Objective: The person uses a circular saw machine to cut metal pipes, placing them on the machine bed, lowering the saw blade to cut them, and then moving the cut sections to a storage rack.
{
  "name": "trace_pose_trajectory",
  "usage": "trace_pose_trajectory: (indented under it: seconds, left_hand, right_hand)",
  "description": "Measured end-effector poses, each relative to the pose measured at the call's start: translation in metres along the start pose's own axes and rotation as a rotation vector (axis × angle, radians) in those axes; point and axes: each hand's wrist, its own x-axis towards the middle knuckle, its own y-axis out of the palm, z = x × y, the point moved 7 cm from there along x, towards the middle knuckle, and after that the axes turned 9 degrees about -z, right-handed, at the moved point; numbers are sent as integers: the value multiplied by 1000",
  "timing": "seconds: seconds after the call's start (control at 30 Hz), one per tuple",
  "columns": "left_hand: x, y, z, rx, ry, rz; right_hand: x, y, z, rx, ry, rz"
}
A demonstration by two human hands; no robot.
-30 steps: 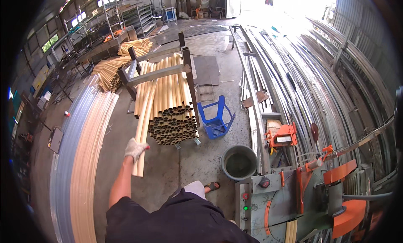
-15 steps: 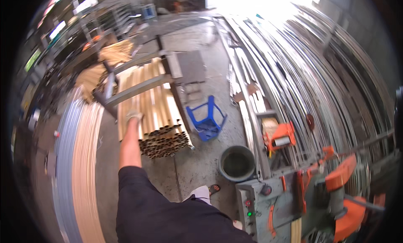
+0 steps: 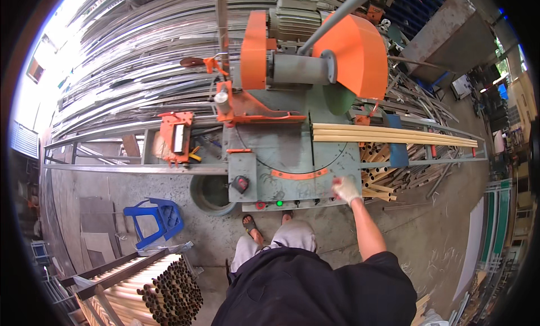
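My right hand (image 3: 346,190), in a pale glove with the fingertips showing, is over the front right edge of the cut-off saw's grey-green table (image 3: 275,149). Its fingers are blurred, so I cannot tell whether they are open or closed; no object shows in them. My left hand is out of view. Several gold-coloured tubes (image 3: 388,135) lie side by side on the right of the saw table and stretch out to the right. The saw's orange blade guard (image 3: 354,53) and motor (image 3: 295,25) are behind them. A green light (image 3: 279,203) glows on the front panel.
A dark bucket (image 3: 211,194) stands at the table's left front. Left of it is a blue plastic stool (image 3: 154,220). Stacked gold tubes fill a metal rack (image 3: 98,286) at lower left. Long metal bars (image 3: 152,61) lie behind the saw; cut tubes (image 3: 378,174) lie below its right side.
My view has turned right, from the tube rack to the saw. The left hand, earlier on the stacked tubes, has left the view. My right hand has come into view by the saw table.
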Motion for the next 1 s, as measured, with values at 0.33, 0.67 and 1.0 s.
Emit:
trace_pose_trajectory:
  seconds: [0.33, 0.67, 1.0]
  left_hand:
    - [-257, -2, -191, -53, 345, 685]
    - [-451, 63, -201, -42, 654, 1039]
    - [-421, 100, -370, -319, 961, 991]
  right_hand:
    - [189, -65, 91, -1025, -402, -459]
    - [210, 1, 96, -981, -521, -370]
    - [112, 215, 255, -906, -703, -207]
